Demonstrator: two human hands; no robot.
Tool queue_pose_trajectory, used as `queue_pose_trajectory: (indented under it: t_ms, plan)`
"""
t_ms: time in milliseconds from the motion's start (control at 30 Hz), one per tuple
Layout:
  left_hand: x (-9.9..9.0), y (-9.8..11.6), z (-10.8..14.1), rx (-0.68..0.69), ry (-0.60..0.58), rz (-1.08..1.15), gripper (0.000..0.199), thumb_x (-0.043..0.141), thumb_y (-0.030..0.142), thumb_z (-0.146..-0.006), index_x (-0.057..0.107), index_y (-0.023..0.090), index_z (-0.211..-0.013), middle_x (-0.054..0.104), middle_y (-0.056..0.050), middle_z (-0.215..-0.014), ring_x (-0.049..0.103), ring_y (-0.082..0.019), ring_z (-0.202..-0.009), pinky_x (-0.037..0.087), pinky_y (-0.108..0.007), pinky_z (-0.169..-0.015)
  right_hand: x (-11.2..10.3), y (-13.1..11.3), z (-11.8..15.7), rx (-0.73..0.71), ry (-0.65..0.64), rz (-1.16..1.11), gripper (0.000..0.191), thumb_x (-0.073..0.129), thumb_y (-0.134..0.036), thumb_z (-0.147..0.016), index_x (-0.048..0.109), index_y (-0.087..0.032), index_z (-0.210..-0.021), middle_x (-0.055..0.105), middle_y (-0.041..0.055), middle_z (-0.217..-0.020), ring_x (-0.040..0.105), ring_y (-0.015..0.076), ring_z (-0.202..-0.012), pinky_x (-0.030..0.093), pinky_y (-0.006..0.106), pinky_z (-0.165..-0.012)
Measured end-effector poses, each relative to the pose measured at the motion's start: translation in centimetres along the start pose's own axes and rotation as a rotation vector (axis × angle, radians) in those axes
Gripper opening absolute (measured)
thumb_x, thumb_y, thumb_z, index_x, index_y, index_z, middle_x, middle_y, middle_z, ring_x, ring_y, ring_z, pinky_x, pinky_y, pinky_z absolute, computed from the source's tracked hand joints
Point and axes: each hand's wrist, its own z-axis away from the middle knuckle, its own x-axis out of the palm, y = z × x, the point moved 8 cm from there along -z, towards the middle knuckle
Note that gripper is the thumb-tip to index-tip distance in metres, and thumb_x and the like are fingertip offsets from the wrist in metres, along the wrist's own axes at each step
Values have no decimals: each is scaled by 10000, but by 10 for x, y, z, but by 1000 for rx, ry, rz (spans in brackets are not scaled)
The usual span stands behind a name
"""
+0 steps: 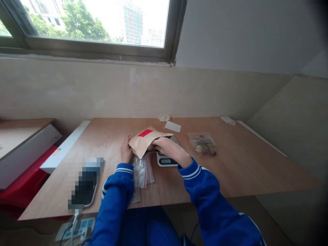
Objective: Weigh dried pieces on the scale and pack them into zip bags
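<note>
Clear red-edged plastic zip bags on the plywood bench. Left hand and right hand, fingers closed on a tan kraft-paper envelope with red label, above a white digital scale. Right, a clear bag of pale pieces.

Digital scale half hidden under kraft envelope; dark object pixelated
</note>
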Motion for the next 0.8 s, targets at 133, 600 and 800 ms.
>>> queue_pose_trajectory:
  t_ms: [133, 600, 800]
  plan:
    - [1, -4, 0, 7, 0, -19, 420, 608, 237, -775, 598, 224, -1195, 587, -92, -1334, 543, -270, -1234, 419, -415, -1037, -22, -5, 12, -18, 26, -89, 226, 558, -98, -881, 688, -191, -1041, 698, 74, -1119, 639, 215, -1053, 495, 338, -923]
    - [1, -15, -1, -93, 48, -94, 434, 566, 242, -777, 559, 165, -1204, 628, -144, -1228, 580, -301, -1153, 444, -459, -988, -63, 68, 86, 209, 617, -532, 260, 579, -290, -890, 632, -229, -1137, 655, 65, -1186, 610, 221, -1112, 483, 385, -987]
    - [-1, -14, -1, -111, 81, -146, 424, 580, 245, -757, 582, 160, -1172, 649, -146, -1137, 596, -317, -1078, 467, -469, -938, -11, 114, 97, 345, 554, -219, 284, 477, -188, -911, 648, -227, -1135, 610, 86, -1125, 609, 214, -1058, 494, 379, -943]
